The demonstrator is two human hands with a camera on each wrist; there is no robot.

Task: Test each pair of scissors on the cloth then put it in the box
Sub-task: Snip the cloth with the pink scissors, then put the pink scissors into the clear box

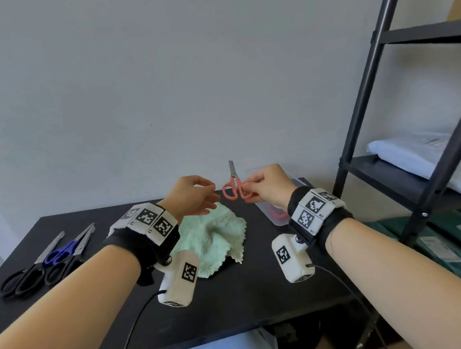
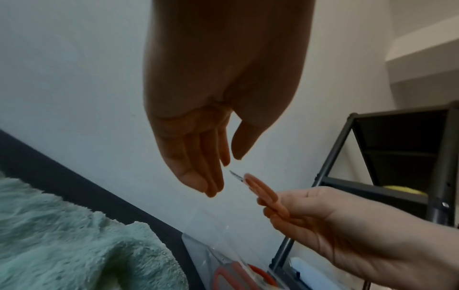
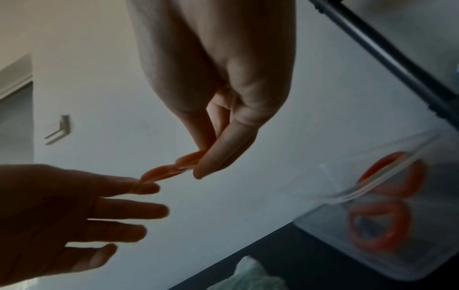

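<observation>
Small pink-handled scissors [image 1: 235, 187], blades up, are pinched by the handle loop in the right hand [image 1: 270, 188] above the mint-green fluffy cloth [image 1: 212, 240]; the left hand [image 1: 190, 197] hovers beside, fingers relaxed, holding nothing.

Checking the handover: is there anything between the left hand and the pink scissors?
Nothing: in the head view only bare wall shows between the open left hand and the pink scissors, which the right hand pinches.

Table [image 1: 237, 301] bare in front; cloth [image 1: 213, 241] mid, scissors [image 1: 48, 264] left, box [image 1: 277, 212] right.
</observation>
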